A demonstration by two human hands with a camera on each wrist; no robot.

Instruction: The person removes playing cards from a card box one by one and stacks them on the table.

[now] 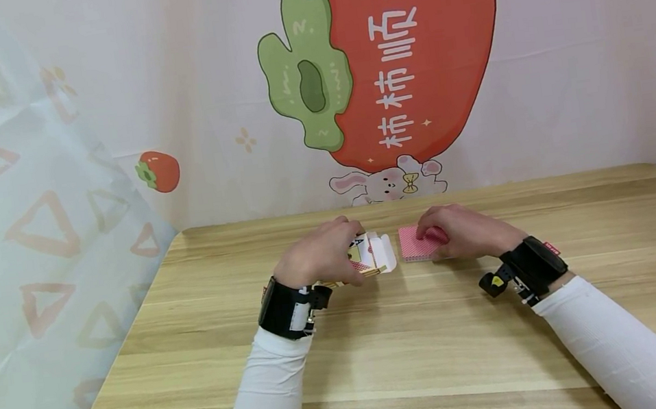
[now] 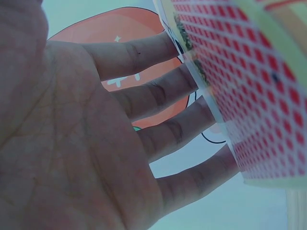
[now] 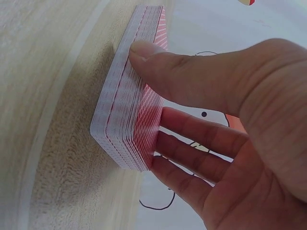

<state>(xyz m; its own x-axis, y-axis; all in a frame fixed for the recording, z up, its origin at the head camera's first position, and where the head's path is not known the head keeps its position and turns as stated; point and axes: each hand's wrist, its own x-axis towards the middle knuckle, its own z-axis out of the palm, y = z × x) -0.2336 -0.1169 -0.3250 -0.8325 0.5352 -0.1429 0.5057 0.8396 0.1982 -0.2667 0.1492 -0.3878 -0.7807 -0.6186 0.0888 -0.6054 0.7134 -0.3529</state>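
My left hand [image 1: 317,254] holds a playing-card box [image 1: 381,253] from above, its white end flap open and facing right. In the left wrist view the box [image 2: 249,91] shows a red-and-white checkered side, and the fingertips lie against its edge. A deck of red-backed playing cards [image 1: 411,246] is just right of the box, apart from it. My right hand [image 1: 470,231] grips the deck. In the right wrist view the thumb presses one long edge of the stacked deck [image 3: 122,91]; the other fingertips are partly hidden behind it.
The wooden table [image 1: 423,358] reaches back to a printed cloth [image 1: 214,95] with a large red persimmon, writing and a rabbit. Another patterned cloth [image 1: 52,282] hangs along the left side. Each wrist carries a black camera strap.
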